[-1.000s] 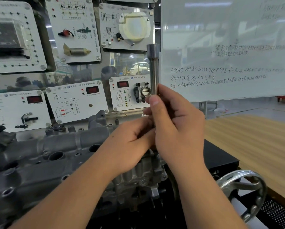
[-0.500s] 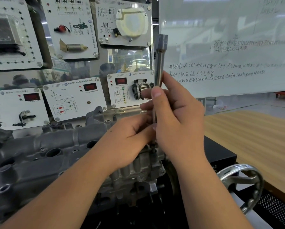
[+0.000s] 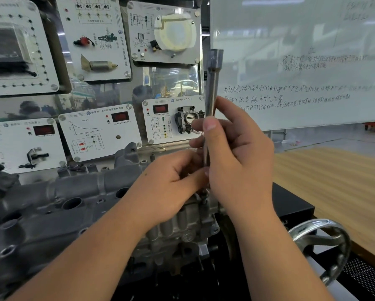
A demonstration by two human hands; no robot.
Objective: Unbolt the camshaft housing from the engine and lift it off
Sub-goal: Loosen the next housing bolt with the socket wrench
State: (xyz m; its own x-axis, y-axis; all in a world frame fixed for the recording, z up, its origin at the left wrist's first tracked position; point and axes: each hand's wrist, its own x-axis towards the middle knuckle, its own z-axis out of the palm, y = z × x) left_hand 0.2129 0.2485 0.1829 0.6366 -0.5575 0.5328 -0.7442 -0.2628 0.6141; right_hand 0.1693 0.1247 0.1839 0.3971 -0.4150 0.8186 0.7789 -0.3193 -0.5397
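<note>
Nearest the camera, two bare forearms reach forward over the engine [image 3: 182,231]; a chromed handwheel [image 3: 321,246] stands at the lower right, beside a black stand [image 3: 295,205].

The left hand [image 3: 169,187] has its fingers curled inward at the foot of a long steel socket wrench [image 3: 211,88]; its fingertips are hidden behind the right hand, so whether its grip closes on the tool cannot be told.

The right hand [image 3: 238,157] has its grip clenched on the wrench shaft, thumb pressed against the near side and fingers wrapped behind; the tool stands nearly upright, wide end uppermost, lower end down at the right end of the engine, the contact point hidden by the hands.

The camshaft housing [image 3: 58,198], grey cast metal with round openings along its top, sits seated on the engine and runs from the hands toward the left edge of the view.

Behind it stands a display board carrying white instrument panels [image 3: 99,135]; one panel bears a throttle body [image 3: 188,118].

Farther right hangs a whiteboard [image 3: 301,61] with handwriting; below it lies a wooden worktop [image 3: 338,181].
</note>
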